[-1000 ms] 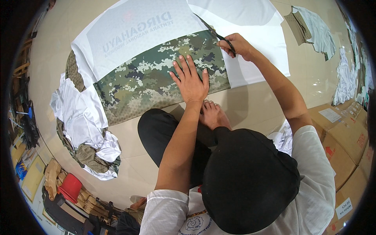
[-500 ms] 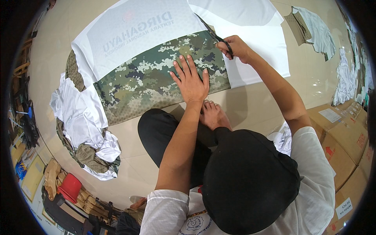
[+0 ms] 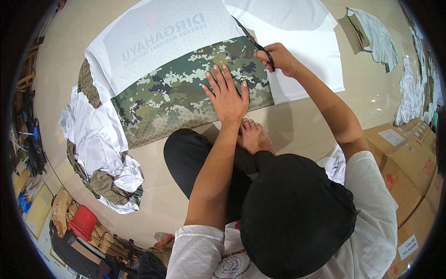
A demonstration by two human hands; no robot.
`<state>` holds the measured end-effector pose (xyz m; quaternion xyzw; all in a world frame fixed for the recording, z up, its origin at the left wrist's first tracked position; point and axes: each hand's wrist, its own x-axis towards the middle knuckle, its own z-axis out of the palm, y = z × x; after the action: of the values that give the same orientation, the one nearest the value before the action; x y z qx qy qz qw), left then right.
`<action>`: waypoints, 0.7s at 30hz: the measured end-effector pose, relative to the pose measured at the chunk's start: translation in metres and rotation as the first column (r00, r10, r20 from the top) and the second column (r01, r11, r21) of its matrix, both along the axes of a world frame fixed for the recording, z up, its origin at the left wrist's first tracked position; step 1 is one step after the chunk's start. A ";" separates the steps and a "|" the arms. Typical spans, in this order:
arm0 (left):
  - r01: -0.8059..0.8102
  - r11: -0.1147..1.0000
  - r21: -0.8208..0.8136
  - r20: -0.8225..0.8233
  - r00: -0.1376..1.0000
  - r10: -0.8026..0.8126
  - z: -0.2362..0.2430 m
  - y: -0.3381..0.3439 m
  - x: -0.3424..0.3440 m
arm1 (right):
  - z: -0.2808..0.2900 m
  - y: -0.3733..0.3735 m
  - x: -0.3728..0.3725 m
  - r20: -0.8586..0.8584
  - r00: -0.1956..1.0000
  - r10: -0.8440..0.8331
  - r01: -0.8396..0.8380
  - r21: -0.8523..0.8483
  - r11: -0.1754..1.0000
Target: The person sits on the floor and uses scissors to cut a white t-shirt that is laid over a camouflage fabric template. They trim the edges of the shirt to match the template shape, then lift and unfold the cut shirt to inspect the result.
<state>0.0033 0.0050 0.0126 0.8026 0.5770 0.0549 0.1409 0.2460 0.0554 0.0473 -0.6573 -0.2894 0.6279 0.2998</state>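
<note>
Cloth and scissors on a tiled floor [image 3: 155, 181], seen from above; clock directions are from the centre of the view. At nine o'clock, a crumpled heap of white and camouflage cloth [image 3: 95, 123] lies apart from the hands; whether its pieces are finished cannot be told. At eleven o'clock, a camouflage cloth [image 3: 160, 100] is spread flat, with a white printed panel [image 3: 158, 39] bordering its upper side. At twelve o'clock, the left hand [image 3: 227, 100] rests palm down on the camouflage, fingers spread and grasping nothing. Toward one o'clock, the black scissors [image 3: 248, 36] point to eleven, along the border between the printed panel and a plain white cloth [image 3: 306, 65]. The right hand [image 3: 280, 60] is closed around their handles. Cutting appears partly done: the camouflage's right edge looks separate below the blades, while no open gap shows beyond the tips; how much remains uncut is unclear. At two o'clock, a brown-and-white piece [image 3: 378, 37] lies well apart, its stage likewise uncertain.
</note>
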 end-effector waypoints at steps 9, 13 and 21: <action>-0.003 1.000 0.002 -0.007 1.000 0.003 -0.001 0.000 0.000 | 0.011 0.009 -0.011 0.020 0.999 -0.042 0.042 0.018 0.999; -0.005 1.000 -0.006 -0.005 1.000 0.005 -0.001 0.000 0.000 | 0.009 0.017 -0.012 0.029 0.999 -0.045 0.045 0.025 0.999; 0.003 1.000 -0.002 -0.015 1.000 -0.003 0.000 0.000 -0.001 | 0.005 0.022 -0.015 0.011 0.998 -0.067 0.067 0.037 0.997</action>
<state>0.0018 0.0051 0.0124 0.8036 0.5770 0.0482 0.1375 0.2310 0.0772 0.0523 -0.6650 -0.2804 0.6080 0.3308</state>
